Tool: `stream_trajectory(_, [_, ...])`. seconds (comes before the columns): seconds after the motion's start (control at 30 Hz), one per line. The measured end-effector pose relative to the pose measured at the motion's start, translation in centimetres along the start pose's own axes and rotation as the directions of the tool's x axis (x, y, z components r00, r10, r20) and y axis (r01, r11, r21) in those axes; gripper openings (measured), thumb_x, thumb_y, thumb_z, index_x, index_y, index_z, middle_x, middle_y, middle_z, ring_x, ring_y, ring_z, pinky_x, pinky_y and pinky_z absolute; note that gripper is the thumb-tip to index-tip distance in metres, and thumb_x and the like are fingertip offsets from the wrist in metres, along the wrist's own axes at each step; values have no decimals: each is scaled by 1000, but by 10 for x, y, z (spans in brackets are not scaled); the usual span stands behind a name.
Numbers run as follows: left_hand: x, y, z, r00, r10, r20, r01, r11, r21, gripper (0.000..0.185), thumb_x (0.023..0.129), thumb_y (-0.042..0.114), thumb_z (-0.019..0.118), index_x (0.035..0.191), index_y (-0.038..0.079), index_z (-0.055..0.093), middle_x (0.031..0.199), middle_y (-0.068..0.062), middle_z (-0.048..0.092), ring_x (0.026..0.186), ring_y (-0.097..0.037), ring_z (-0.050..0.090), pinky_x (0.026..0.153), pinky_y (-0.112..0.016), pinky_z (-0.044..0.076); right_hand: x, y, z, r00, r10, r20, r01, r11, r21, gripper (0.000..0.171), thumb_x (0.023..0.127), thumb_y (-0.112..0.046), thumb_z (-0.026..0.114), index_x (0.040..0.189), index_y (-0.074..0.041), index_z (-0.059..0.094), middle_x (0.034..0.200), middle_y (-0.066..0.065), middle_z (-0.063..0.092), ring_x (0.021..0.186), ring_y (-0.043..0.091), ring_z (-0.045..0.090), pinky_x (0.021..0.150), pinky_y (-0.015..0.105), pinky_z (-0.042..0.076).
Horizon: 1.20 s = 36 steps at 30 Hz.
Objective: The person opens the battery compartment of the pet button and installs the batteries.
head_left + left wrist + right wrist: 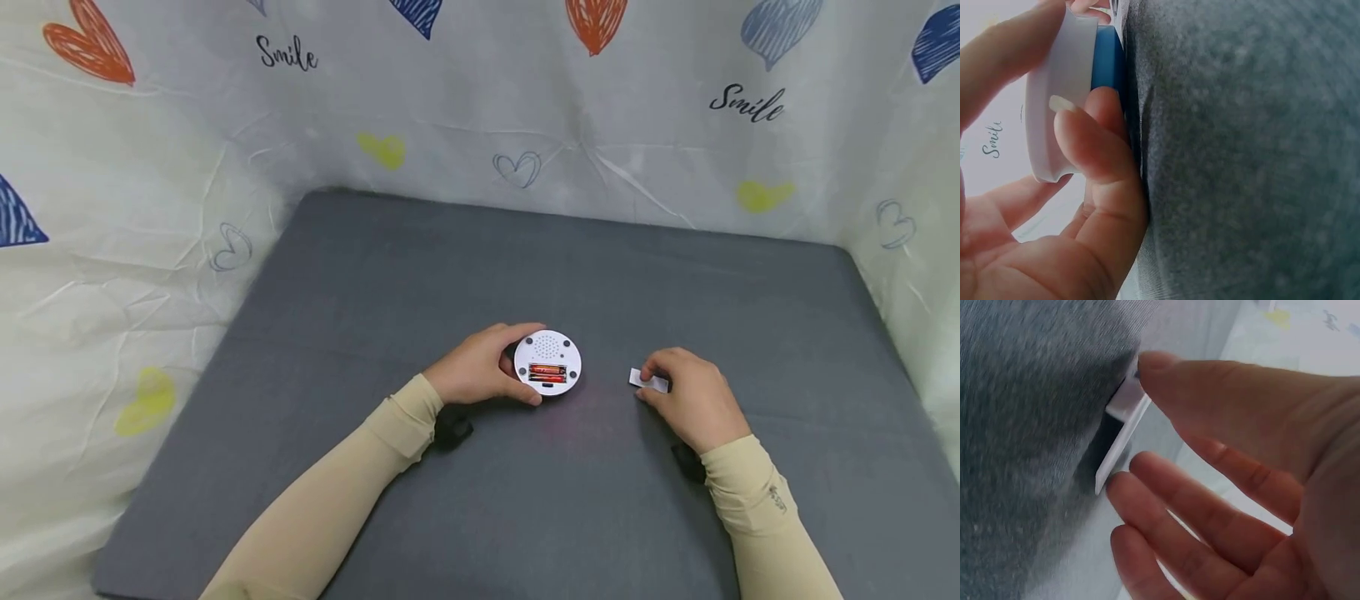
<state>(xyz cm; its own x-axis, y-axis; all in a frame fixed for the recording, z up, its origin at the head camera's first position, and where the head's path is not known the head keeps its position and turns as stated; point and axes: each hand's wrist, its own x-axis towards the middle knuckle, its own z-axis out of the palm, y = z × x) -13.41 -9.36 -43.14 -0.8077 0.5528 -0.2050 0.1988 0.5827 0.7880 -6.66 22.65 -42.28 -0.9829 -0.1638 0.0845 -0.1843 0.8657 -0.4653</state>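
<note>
Head: left hand (480,367) grips the round device (548,363) face-down on the surface (375,275), batteries (547,372) exposed; right hand (693,396) pinches the cover (648,381) just right of it. Left wrist: fingers (1091,144) wrap the device's rim. Right wrist: fingertips (1154,362) hold only the cover's edges, so it could slip or seat crooked.

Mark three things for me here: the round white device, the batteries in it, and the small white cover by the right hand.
round white device (548,347): head view, on its speaker grille.
batteries (547,372): head view, on the red cells in the open compartment.
small white cover (1124,428): right wrist view, on its flat face between thumb and fingers.
</note>
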Motion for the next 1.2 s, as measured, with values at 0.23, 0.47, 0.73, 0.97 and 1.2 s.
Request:
stream_trajectory(0.23, [-3,-2,-2,1000,0,0,0,1000,8,102,75,40,101,162,34,49,116,-1,61,98,-14,60,86,-30,52,0,1,-1,1000,26,8,-26,999,-43,14,88,-7,86,82,-14,75,106,11,75,80,24,62,71,41,47])
stream_trajectory(0.47, [-2,1,-3,1000,4,4,-4,1000,0,103,74,38,101,163,32,49,117,-2,61,97,-14,61,85,-29,52,4,-6,1,1000,9,16,-8,999,-52,12,86,-8,81,79,-17,74,93,7,72,77,22,59,67,39,46])
stream_trajectory(0.73, [-4,-1,-2,1000,14,0,-14,1000,3,101,75,37,101,162,30,50,117,-3,61,98,-15,60,83,-29,53,10,-49,7,974,-215,-79,213,977,-32,12,87,-9,82,85,-16,73,96,1,76,85,19,63,73,39,52])
stream_trajectory(0.97, [-6,-5,-1,1000,29,13,-28,999,-19,100,80,39,98,165,27,47,117,-4,60,100,-17,58,80,-28,54,17,-94,26,912,-401,-86,397,916,-64,18,83,-3,84,84,-15,70,93,-2,71,85,17,63,73,35,54])
stream_trajectory(1.2, [-4,-2,-3,999,30,19,-30,1000,7,101,80,40,98,165,28,46,118,-3,61,99,-17,57,80,-29,53,21,-101,39,897,-427,-117,416,903,-104,21,79,1,87,81,-11,71,92,0,70,81,20,63,71,37,55])
